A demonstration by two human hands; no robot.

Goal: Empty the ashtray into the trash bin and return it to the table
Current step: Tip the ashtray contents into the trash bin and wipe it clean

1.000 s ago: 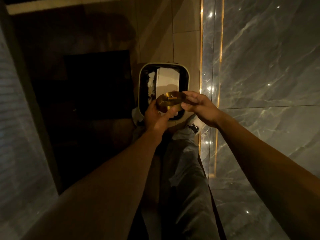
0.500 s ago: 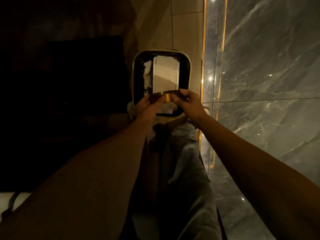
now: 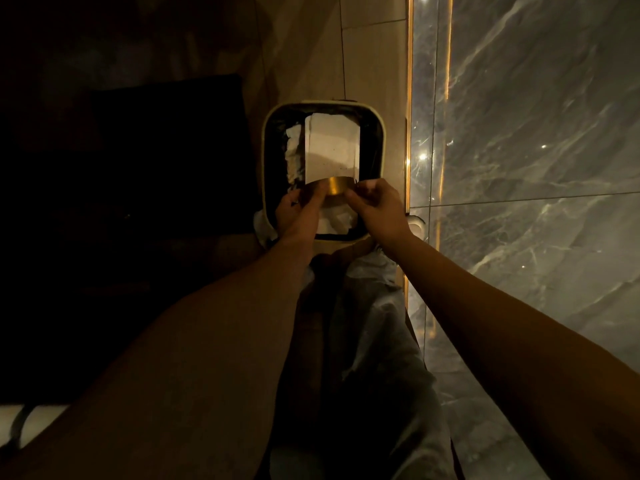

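Note:
A round brass-coloured ashtray (image 3: 335,186) is held tipped on edge over the open trash bin (image 3: 266,140), so only its side wall shows. My left hand (image 3: 298,213) grips its left side and my right hand (image 3: 375,206) pinches its right rim. The bin is cream-rimmed with a dark liner and stands on the floor in front of my feet. Inside it lie a pale cardboard box (image 3: 331,147) and crumpled white paper (image 3: 293,154). The ashtray's inside is hidden from me.
A glossy grey marble wall (image 3: 536,168) with a lit gold strip (image 3: 409,133) runs along the right. Dark furniture (image 3: 138,168) fills the left. Beige floor tiles (image 3: 370,64) lie beyond the bin. My grey trouser legs (image 3: 374,341) are below my hands.
The ashtray has turned from showing its flat round face to standing on edge over the bin. Both hands moved forward over the opening, and my view dropped closer to the bin.

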